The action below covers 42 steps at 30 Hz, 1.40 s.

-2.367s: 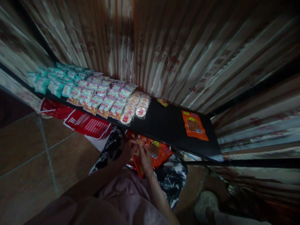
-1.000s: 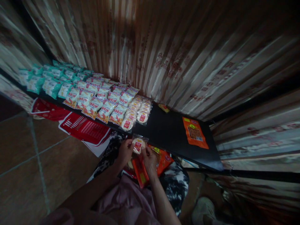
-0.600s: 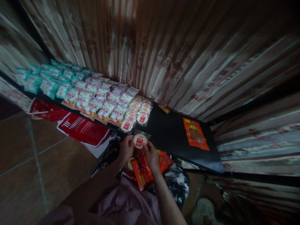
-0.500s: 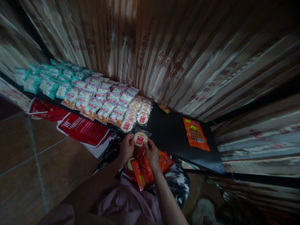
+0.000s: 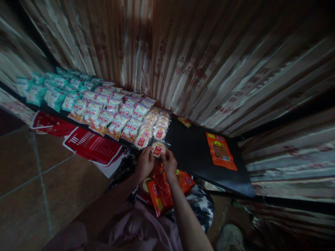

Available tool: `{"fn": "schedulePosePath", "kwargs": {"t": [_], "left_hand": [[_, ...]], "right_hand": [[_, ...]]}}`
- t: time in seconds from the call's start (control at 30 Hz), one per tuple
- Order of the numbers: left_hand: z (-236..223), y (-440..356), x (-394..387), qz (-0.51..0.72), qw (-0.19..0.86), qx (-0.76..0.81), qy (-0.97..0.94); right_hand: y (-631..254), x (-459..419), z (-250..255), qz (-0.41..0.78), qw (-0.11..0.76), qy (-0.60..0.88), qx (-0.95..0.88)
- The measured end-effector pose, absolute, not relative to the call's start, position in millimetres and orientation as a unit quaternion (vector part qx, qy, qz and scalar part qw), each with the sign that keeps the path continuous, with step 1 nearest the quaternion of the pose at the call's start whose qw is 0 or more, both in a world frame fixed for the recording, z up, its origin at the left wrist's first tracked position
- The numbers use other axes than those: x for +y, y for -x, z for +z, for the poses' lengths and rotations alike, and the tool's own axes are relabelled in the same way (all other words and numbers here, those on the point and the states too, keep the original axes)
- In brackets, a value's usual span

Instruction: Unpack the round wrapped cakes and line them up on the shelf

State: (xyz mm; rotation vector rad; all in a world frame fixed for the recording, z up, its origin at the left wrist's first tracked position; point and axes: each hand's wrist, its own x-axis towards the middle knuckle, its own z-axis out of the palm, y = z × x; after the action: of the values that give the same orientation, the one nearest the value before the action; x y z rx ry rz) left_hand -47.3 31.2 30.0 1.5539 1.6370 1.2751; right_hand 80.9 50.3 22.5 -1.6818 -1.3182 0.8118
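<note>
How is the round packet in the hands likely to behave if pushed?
The round packet has a shiny clear wrapper, so it may slide easily; its pale disc shows a round outline, suggesting it's fairly stiff, perhaps brittle.

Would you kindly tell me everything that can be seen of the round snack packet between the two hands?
The round snack packet shows a pale disc in what looks like clear plastic film, with a red label and a yellowish mark above it; spare film sticks out at the upper right. The left hand holds its left side, the right hand its lower right. It is at the black shelf's front edge; whether it rests there is unclear.
</note>
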Motion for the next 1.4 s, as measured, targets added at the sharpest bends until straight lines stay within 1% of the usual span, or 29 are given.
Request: {"fn": "schedulePosePath", "kwargs": {"t": [0.23, 0.47, 0.73, 0.93, 1.1, 1.4], "left_hand": [[22.8, 41.9, 31.8, 0.45, 0.253, 0.61, -0.6], [23.7, 39.8, 30.3, 0.423, 0.215, 0.59, -0.653], [12.9, 39.1, 36.8, 0.391, 0.19, 0.567, -0.699], [11.7, 38.1, 39.9, 0.392, 0.179, 0.569, -0.7], [10.3, 37.3, 42.9, 0.392, 0.178, 0.565, -0.704], [16.5, 36.9, 45.9, 0.378, 0.163, 0.572, -0.709]], "right_hand": [[-82.6, 59.7, 18.1, 0.33, 0.423, 0.671, -0.512], [-79.1, 67.8, 23.5, 0.315, 0.407, 0.681, -0.521], [-78.9, 77.4, 26.3, 0.303, 0.398, 0.685, -0.53], [-77.0, 85.7, 25.8, 0.258, 0.389, 0.686, -0.558], [-76.8, 89.2, 24.7, 0.252, 0.403, 0.682, -0.556], [-76.2, 95.0, 22.3, 0.25, 0.399, 0.677, -0.565]]}}
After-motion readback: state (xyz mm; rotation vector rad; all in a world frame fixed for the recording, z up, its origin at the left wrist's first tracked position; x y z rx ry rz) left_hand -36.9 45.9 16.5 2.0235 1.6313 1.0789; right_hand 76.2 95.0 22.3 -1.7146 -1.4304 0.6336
